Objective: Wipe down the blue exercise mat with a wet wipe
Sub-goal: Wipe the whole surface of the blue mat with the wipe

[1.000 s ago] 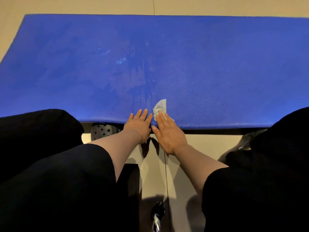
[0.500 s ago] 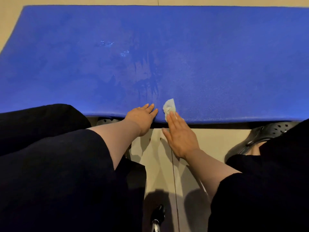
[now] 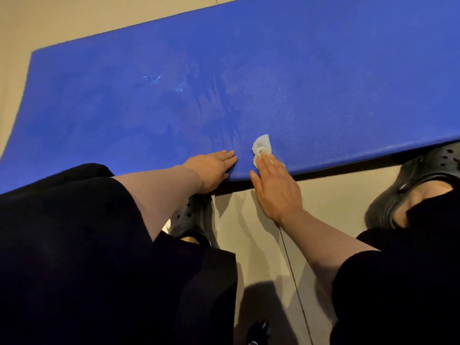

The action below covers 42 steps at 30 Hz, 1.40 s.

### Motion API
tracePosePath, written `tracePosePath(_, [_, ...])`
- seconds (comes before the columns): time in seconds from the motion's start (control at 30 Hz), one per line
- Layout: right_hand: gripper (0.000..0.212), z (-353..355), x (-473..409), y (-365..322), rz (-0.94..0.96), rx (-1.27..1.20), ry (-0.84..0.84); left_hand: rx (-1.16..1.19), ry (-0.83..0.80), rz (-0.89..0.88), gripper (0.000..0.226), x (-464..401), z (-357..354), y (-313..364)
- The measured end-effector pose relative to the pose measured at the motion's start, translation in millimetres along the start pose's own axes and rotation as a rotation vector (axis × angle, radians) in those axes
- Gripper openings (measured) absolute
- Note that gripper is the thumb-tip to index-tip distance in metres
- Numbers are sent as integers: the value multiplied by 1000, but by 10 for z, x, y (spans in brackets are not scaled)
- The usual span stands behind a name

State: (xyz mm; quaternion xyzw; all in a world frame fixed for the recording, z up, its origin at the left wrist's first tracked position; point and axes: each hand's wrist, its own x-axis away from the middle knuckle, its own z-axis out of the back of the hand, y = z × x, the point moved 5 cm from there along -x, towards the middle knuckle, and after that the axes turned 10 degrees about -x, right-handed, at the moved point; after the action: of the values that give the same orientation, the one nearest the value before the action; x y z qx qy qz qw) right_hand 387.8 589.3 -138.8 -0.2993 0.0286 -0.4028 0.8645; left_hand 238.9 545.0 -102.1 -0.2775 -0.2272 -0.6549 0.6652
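Note:
The blue exercise mat (image 3: pixel 311 78) lies flat on the floor and fills the upper part of the head view, with darker wet streaks near its middle. A crumpled white wet wipe (image 3: pixel 261 146) sits on the mat close to its near edge. My right hand (image 3: pixel 275 190) lies flat with straight fingers, its fingertips pressing the wipe onto the mat. Just to the left, my left hand (image 3: pixel 212 168) rests flat on the mat's near edge, fingers straight and together.
Beige floor tiles (image 3: pixel 251 232) run below the mat's near edge. My feet in black perforated clogs stand at the mat's edge, one at left (image 3: pixel 191 217) and one at right (image 3: pixel 428 175). Black clothing (image 3: pixel 74 257) covers both knees.
The view has tilted, so the mat now slants up to the right. My left hand has slid further onto the mat's edge. The right hand still presses the wipe at the near edge.

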Motion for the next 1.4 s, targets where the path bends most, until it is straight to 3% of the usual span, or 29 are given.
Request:
tracePosePath(0.1, [83,-56,-96,-190,-116,-9,71,-60,-10,-54,56,16,90,-143])
tracePosePath(0.2, [78,-203,-48,-512,23,-65,-11,-92,-38,-117,57,25,124,-181])
tracePosePath(0.3, [83,-139,-70,-376,109,-62,-60,-193,-73,-150,64,-48,112,-250])
tracePosePath(0.47, [80,-68,-162,-68,-85,-55,74,-395,-121,-206,79,-252,89,-329])
tracePosePath(0.57, [67,-272,-47,-435,-10,-65,109,-312,-118,-239,82,-248,34,-382])
tracePosePath(0.67, [73,-377,-78,-510,65,-90,2,-233,-91,-258,81,-231,-30,-377])
tracePosePath(0.73, [77,-294,-281,-369,25,-60,-13,-251,-78,-244,78,-256,-58,-375])
tracePosePath(0.87, [65,-184,-482,-231,-50,2,4,-331,26,-274,81,-273,-34,-425])
tracePosePath(0.97, [70,-278,-135,-461,25,-57,53,-274,112,-265,91,-239,-108,-516])
tracePosePath(1.07, [74,-331,-68,-487,105,-41,-60,-171,219,-175,113,-316,-158,-579])
tracePosePath(1.17, [75,-218,-544,-325,65,-1,-56,-130,309,-115,97,-426,-162,-552])
tracePosePath(1.27, [69,-187,-1003,-213,-16,78,-104,-59,249,-109,97,-533,-125,-601])
tracePosePath(1.4, [82,-273,-674,-317,71,-12,-76,30,157,-89,111,-659,-117,-752])
